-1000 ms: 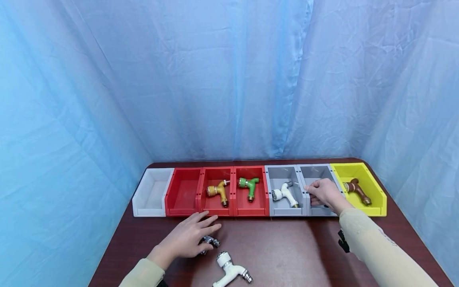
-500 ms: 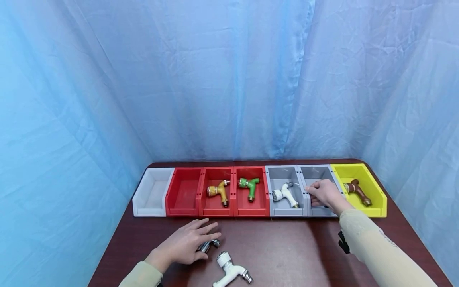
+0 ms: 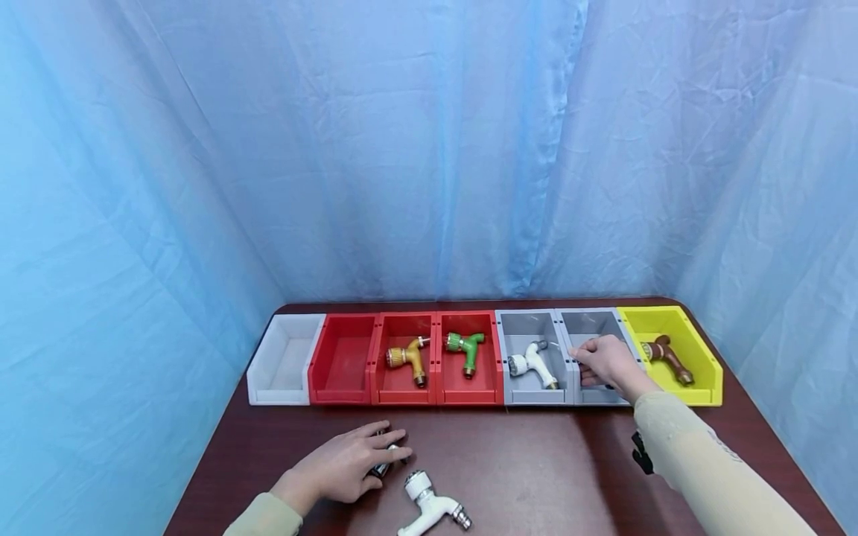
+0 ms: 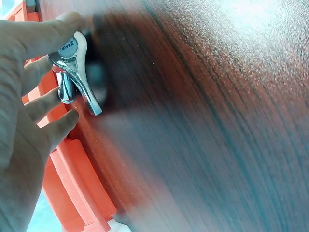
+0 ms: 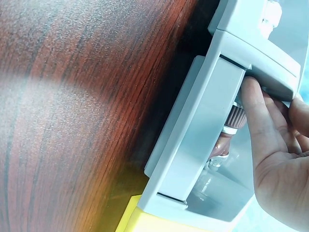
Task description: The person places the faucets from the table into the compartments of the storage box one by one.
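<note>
My left hand (image 3: 348,461) reaches over a chrome tap (image 4: 77,72) on the table, fingers spread. In the left wrist view the thumb lies by the tap's lever top and the other fingers stand along its far side. A white tap (image 3: 432,505) lies just right of this hand. My right hand (image 3: 606,361) is inside the right-hand grey bin (image 5: 207,135), its fingers extended against the dividing wall. Beside those fingers in the bin lies a reddish-brown tap (image 5: 222,145) with a ribbed knob, partly hidden by the hand.
The bin row also has a white bin (image 3: 281,394), a red bin (image 3: 342,398), red bins with a gold tap (image 3: 409,359) and a green tap (image 3: 467,350), a grey bin with a white tap (image 3: 534,363), and a yellow bin (image 3: 710,383) with a brown tap (image 3: 666,357). Blue curtains hang behind.
My left hand has drawn back toward the near edge and lowered over the chrome tap, covering more of it. The right hand stays in the grey bin.
</note>
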`<action>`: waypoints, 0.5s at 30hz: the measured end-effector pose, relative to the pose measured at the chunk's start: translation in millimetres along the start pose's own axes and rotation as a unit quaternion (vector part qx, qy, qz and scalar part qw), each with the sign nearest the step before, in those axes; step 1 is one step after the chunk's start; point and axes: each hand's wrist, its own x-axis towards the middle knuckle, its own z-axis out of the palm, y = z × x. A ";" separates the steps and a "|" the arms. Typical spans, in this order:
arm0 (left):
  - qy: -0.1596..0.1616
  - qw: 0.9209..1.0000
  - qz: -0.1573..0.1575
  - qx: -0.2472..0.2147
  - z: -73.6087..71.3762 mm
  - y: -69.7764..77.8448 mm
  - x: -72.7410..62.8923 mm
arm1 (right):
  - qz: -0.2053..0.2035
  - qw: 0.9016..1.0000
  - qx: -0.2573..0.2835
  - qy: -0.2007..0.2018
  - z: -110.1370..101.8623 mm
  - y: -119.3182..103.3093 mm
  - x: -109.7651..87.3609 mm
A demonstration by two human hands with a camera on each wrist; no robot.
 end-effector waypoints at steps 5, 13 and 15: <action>-0.003 1.000 -0.005 -0.002 1.4 -0.5 0.2 | 0.001 1.000 0.001 0.000 0.6 0.7 0.3; 0.008 1.000 0.009 0.015 0.9 -1.5 0.3 | 0.000 1.000 0.006 0.000 0.9 1.6 1.4; 0.012 1.000 0.011 0.020 0.7 -1.4 0.1 | -0.003 1.000 0.006 0.001 0.6 1.5 1.4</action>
